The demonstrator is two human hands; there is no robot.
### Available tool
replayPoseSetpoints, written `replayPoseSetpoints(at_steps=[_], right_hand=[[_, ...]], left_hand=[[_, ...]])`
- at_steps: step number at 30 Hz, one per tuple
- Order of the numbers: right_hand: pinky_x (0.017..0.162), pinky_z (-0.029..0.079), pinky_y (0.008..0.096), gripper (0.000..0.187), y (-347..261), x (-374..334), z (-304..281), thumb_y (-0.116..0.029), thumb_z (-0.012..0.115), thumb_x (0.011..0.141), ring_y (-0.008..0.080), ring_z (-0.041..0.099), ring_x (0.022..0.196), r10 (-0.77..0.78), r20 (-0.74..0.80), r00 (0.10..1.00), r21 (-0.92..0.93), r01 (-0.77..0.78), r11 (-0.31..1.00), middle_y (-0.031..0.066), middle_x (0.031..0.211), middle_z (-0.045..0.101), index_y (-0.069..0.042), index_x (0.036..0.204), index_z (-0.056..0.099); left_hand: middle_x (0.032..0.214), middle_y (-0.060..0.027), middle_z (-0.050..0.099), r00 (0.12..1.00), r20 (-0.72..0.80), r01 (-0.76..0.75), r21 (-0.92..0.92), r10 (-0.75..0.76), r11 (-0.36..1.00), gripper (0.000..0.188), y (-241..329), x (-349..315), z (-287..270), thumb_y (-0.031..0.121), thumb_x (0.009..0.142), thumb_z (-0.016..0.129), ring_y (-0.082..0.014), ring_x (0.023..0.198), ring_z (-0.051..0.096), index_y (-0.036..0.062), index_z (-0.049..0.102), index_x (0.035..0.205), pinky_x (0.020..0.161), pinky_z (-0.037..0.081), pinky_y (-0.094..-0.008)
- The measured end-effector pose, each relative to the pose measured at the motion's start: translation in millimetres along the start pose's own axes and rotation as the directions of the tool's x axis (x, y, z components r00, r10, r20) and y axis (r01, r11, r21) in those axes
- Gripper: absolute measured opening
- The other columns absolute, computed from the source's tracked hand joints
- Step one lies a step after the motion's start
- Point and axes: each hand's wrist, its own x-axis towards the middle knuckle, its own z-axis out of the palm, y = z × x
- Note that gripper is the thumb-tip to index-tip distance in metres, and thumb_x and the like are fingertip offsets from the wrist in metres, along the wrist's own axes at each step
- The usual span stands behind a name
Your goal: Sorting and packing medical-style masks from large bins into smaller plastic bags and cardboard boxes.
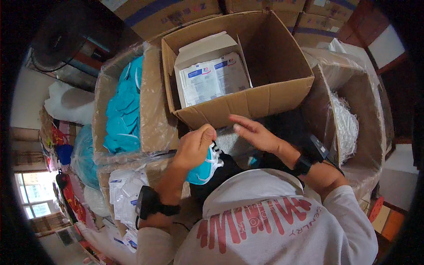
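My left hand [194, 146] is closed in front of the large open carton, thumb on top. Just under it is a teal cup-shaped face mask [203, 168] with white straps, which the hand appears to grip by its upper end. That end is hidden behind the fingers. My right hand [258, 136] is stretched out to the right of it, fingers apart and holding nothing, close to the front wall of the large carton [247, 104]. Inside that carton, a smaller white box [207, 46] holds flat white packets [216, 79] with blue print.
A plastic-lined carton [154, 101] on the left holds many teal masks [123, 110]. White packets [128, 190] lie below it. On the right, another lined carton [369, 101] contains a heap of white straps [344, 128]. Closed cartons [172, 17] are stacked behind. A fan [57, 37] stands far left.
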Motion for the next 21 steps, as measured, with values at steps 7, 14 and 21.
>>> replayPoseSetpoints(at_steps=[7,14,21], right_hand=[[0.081,0.04,0.0293,0.034,-67.0,-4.9,25.6,-0.03,0.049,0.089,0.0187,0.052,0.091,0.002,0.578,0.816,0.05,-0.039,0.998,0.0106,0.099,0.058,-0.001,0.107,0.051],[0.076,0.041,0.0299,0.027,-75.4,-11.0,24.5,-0.023,0.043,0.091,0.0212,0.052,0.081,-0.571,0.21,0.794,-0.517,0.585,0.624,0.0122,0.084,0.054,-0.001,0.078,0.052],[0.061,0.04,0.0348,0.026,-101.6,-2.3,61.3,-0.016,0.04,0.091,0.0231,0.052,0.064,-0.442,0.211,0.872,-0.063,0.463,0.884,0.0088,0.071,0.054,0.0,0.072,0.047]], left_hand=[[0.064,-0.0113,0.051,0.974,-0.217,-0.082,-0.085,0.062,0.993,0.043,17.6,7.8,-2.7,0.04,0.092,0.033,-0.0229,0.059,0.051,0.0036,0.051,0.078,0.058,0.041,-0.0332],[0.062,-0.0068,0.051,0.924,-0.259,0.208,-0.279,-0.283,0.937,0.055,-10.8,7.6,11.4,0.044,0.092,0.027,-0.0171,0.058,0.047,0.0015,0.051,0.067,0.057,0.039,-0.0317],[0.056,-0.0057,0.048,0.847,-0.26,0.24,-0.59,-0.463,0.77,0.057,-17.6,36.9,37.6,0.048,0.091,0.03,-0.0172,0.055,0.045,0.0025,0.049,0.062,0.053,0.037,-0.0312]])
